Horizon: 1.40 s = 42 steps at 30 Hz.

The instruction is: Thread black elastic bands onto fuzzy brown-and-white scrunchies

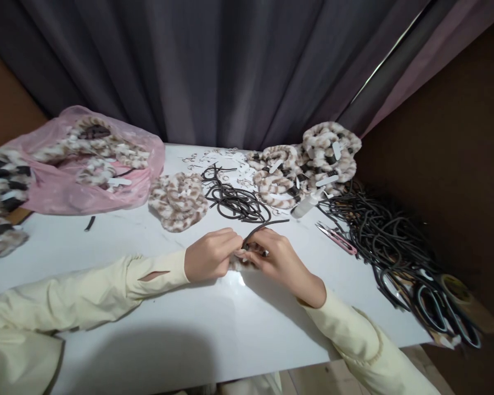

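At the middle of the white table, my left hand [212, 255] is closed in a pinch at one end of a thin black cord [267, 224]. The cord's free end curves up and over the fingers of my right hand [278, 260]. My right hand is closed on a small piece of brown-and-white furry fabric [243, 265], its thumb and fingertips meeting my left fingertips. Most of the fabric is hidden under both hands. Just beyond lies a loose bundle of black cords [236, 202], with a round pile of furry fabric pieces [179, 200] to its left.
A pink plastic bag [61, 192] with furry loops stands back left. More tagged furry loops [329, 151] are heaped back right, beside a small clear bottle [307, 204]. Pink-handled thread snips [340, 240] lie near a large tangle of black cords [387, 236]. A dark curtain [189, 66] hangs behind.
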{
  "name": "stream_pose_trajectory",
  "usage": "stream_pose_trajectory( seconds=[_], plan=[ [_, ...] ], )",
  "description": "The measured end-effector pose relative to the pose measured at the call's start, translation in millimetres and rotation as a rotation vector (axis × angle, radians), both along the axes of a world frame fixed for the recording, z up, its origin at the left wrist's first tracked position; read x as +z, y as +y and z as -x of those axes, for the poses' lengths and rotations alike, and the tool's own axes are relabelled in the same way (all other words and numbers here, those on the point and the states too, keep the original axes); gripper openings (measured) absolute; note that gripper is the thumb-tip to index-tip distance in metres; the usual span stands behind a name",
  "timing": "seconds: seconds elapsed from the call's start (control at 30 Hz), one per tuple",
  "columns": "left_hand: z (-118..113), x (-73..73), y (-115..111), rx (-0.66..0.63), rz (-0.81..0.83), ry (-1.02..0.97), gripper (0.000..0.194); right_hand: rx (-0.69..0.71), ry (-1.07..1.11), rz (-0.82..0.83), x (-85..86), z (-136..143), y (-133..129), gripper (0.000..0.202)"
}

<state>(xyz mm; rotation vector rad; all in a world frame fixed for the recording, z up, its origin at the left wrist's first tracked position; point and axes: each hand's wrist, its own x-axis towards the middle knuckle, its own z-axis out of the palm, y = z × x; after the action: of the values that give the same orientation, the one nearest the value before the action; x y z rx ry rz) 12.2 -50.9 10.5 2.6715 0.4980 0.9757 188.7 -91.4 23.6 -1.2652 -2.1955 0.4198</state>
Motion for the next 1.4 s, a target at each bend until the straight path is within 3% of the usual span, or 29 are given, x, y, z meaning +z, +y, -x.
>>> stream_pose_trajectory(
  seconds=[0.1, 0.17, 0.3, 0.37, 0.43, 0.6, 0.7, 0.83, 0.97, 1.23, 1.4],
  plan=[
    [-1.8, 6.0, 4.2, 0.148, 0.318, -0.03, 0.013, -0.052, 0.022, -0.088, -1.7, 3.1, -1.4, 0.006],
    [-3.1, 12.0, 10.6, 0.253, 0.589, -0.065, 0.013, -0.098, 0.034, -0.234, -1.9, 5.5, -4.7, 0.015],
    [-3.8, 21.4, 25.1, 0.235, 1.285, -0.315, 0.019, -0.074, 0.023, -0.427, -2.3, 11.0, -14.5, 0.018],
    [-3.6, 23.7, 29.4, 0.175, 1.577, -0.445, 0.018, -0.059, -0.037, -0.397, -4.5, 13.8, -16.8, 0.019],
    [-3.6, 25.4, 30.3, 0.111, 1.765, -0.519, 0.017, -0.101, -0.152, -0.34, -7.8, 15.8, -16.1, 0.025],
    [-4.5, 31.8, 20.7, -0.006, 2.028, -0.538, 0.015, -0.232, -0.299, -0.143, -12.9, 17.8, -9.4, 0.023],
    [-4.9, 33.4, 13.7, -0.111, 2.063, -0.465, 0.009, -0.206, -0.138, 0.062, -14.1, 18.9, -7.0, 0.02],
    [-5.1, 29.4, 10.5, -0.187, 1.931, -0.398, 0.013, -0.114, 0.129, 0.195, -16.5, 20.4, -4.3, 0.022],
    [-4.2, 27.3, 9.7, -0.155, 1.798, -0.339, 0.018, -0.169, 0.196, 0.086, -19.3, 19.9, -2.4, 0.021],
    [-4.3, 37.0, -0.5, -0.039, 1.585, -0.277, 0.032, -0.292, 0.056, -0.109, -24.0, 15.3, -2.3, 0.022],
    [-4.5, 36.7, -7.5, 0.014, 1.284, -0.228, 0.031, -0.262, 0.155, -0.064, -18.9, 14.8, -3.1, 0.025]
  ],
)
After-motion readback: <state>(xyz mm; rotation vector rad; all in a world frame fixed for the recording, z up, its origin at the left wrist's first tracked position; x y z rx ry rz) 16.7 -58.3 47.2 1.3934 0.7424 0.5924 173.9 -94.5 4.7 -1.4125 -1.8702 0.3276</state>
